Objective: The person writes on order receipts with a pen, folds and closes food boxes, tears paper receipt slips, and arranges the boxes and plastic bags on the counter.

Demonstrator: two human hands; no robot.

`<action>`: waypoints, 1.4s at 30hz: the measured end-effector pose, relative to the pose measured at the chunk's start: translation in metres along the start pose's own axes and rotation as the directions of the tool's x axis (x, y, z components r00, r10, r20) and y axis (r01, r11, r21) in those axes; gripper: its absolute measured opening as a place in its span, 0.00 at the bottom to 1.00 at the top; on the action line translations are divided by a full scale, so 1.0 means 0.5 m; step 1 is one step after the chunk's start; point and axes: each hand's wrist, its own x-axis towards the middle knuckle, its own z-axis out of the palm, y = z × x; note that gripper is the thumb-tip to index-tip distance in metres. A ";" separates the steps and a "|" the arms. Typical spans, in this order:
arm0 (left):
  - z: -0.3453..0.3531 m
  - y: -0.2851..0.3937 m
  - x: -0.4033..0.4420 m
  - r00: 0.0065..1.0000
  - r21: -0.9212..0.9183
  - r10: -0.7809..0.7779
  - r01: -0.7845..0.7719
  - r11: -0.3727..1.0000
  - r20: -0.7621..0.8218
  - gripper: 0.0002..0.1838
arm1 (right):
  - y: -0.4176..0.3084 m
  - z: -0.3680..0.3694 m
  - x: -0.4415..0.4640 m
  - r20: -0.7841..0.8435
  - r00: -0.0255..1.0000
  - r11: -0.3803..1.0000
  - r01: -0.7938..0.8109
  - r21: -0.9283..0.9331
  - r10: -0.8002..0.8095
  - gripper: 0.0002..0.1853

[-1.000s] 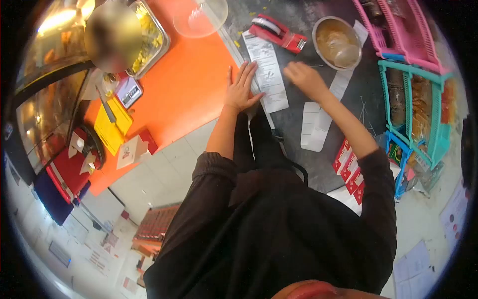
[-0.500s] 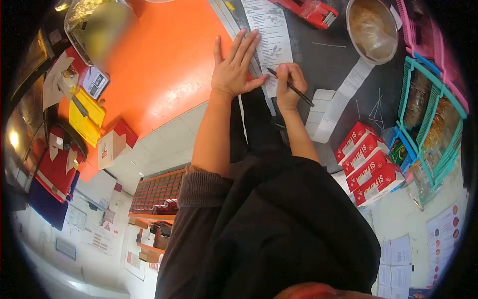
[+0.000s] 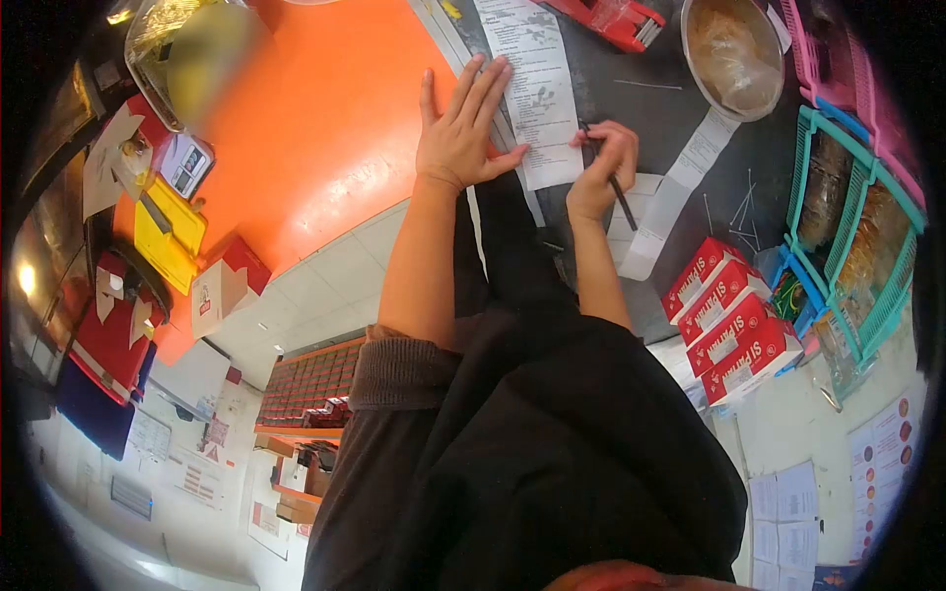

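A long printed paper strip (image 3: 540, 94) lies on the dark tabletop (image 3: 631, 123) beside the orange surface (image 3: 315, 128). My left hand (image 3: 463, 133) rests flat with fingers spread, its fingertips and thumb at the strip's left edge. Just right of the strip, my right hand (image 3: 603, 169) grips a thin black pen (image 3: 625, 205), whose upper end is near the paper's right edge. A second paper strip (image 3: 687, 167) lies beyond my right hand, running up to a metal bowl (image 3: 732, 59) that holds something in clear plastic.
A red tape dispenser (image 3: 619, 22) sits at the top. Red and white boxes (image 3: 734, 330) stand at the right, near teal baskets (image 3: 847, 231) and a pink basket (image 3: 857, 89). On the orange surface's left are a yellow board (image 3: 169, 236) with a knife and a small scale (image 3: 184, 163).
The view has shifted down and left since the earliest frame. My right hand came to the paper with the pen, then moved a little right. My left hand stays spread at the paper's edge.
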 end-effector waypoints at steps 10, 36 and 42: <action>0.003 0.001 -0.001 1.000 0.004 0.003 -0.003 1.000 -0.005 0.51 | 0.006 0.030 -0.034 -0.048 0.995 0.991 -0.090 -0.099 0.086 0.09; 0.007 -0.002 -0.006 1.000 0.008 0.023 -0.023 1.000 -0.001 0.54 | -0.011 0.046 -0.049 0.077 0.997 0.957 0.020 -0.289 0.002 0.03; 0.011 -0.004 -0.007 1.000 0.019 0.025 -0.025 1.000 -0.008 0.54 | -0.002 0.048 -0.051 0.115 0.985 0.949 0.153 -0.276 -0.126 0.08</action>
